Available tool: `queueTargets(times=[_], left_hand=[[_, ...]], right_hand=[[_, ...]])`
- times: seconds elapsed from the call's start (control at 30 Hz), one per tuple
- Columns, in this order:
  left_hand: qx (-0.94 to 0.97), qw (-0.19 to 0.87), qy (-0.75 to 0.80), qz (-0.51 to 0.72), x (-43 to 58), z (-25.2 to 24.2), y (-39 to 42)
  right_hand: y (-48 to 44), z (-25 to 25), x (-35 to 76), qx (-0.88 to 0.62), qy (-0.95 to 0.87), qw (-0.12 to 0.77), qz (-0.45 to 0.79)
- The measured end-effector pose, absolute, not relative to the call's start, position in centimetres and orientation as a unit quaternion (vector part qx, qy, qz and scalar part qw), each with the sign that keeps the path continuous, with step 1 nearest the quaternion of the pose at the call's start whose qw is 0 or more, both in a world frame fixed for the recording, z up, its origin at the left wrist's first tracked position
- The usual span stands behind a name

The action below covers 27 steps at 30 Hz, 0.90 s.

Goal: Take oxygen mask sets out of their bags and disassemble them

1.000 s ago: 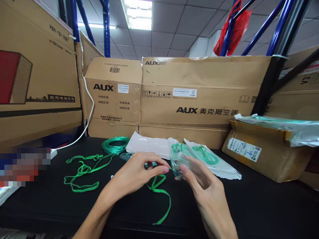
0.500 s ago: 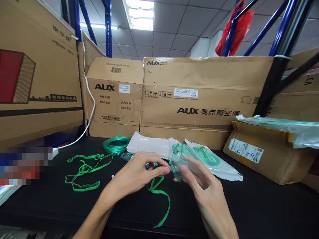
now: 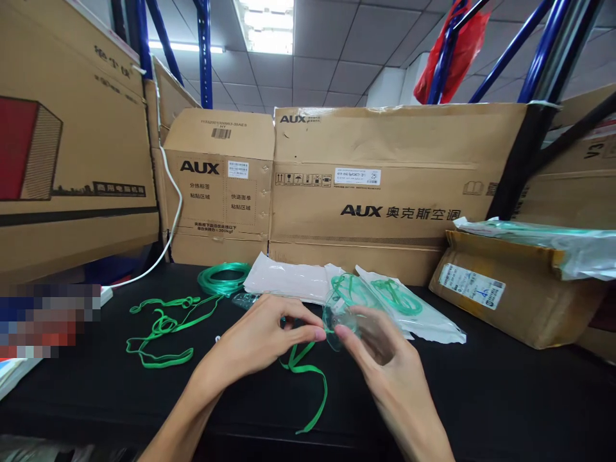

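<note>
My right hand (image 3: 387,350) is closed round a clear plastic breathing mask (image 3: 338,316), its thumb on the near side. At the mask's left edge, my left hand (image 3: 269,330) pinches a green elastic strap (image 3: 312,370) between thumb and forefinger. The strap's loose length trails below the left hand across the black tabletop. Fingers hide part of the mask, so whether the strap passes through its edge cannot be made out. Farther left lies another tangled green strap (image 3: 166,326), with a coil of green tubing (image 3: 224,280) behind it.
White packets (image 3: 289,277) lie behind my hands, one clear-fronted packet (image 3: 404,301) showing green tubing. A brown carton (image 3: 505,314) stands at the right with more packets on top. Large cardboard boxes (image 3: 394,147) wall off the back. A white cable (image 3: 179,205) hangs at the left.
The mask and my right hand have shifted slightly left, and the mask has turned a little. My left hand keeps its pinch on the strap.
</note>
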State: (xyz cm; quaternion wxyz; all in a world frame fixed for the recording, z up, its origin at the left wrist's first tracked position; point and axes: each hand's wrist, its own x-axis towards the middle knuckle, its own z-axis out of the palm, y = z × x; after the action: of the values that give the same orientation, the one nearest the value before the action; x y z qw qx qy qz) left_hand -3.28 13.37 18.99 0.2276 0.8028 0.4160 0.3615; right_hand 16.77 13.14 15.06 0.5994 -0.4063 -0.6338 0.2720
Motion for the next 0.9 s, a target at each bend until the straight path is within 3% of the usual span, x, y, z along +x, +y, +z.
queueTargets(times=[0.23,0.33,0.53,0.73,0.9], left_hand=[[0.815,0.278,0.417,0.291,-1.9,16.3,12.9],[0.801,0.282,0.434,0.300,-1.1,15.4,12.2],[0.783,0.249,0.483,0.304,-0.2,15.0,11.1],[0.783,0.226,0.471,0.336,-0.1,14.0,10.9],[0.801,0.171,0.462,0.340,-0.5,13.2,10.8]], right_hand=[[12.5,11.0,19.8,-0.432,-0.694,0.510,0.269],[11.7,10.0,21.0,-0.478,-0.718,0.477,0.168],[10.0,9.5,20.8,-0.395,-0.739,0.545,-0.038],[10.6,9.2,19.6,-0.320,-0.786,0.529,-0.003],[11.0,8.9,18.6,-0.290,-0.768,0.571,0.028]])
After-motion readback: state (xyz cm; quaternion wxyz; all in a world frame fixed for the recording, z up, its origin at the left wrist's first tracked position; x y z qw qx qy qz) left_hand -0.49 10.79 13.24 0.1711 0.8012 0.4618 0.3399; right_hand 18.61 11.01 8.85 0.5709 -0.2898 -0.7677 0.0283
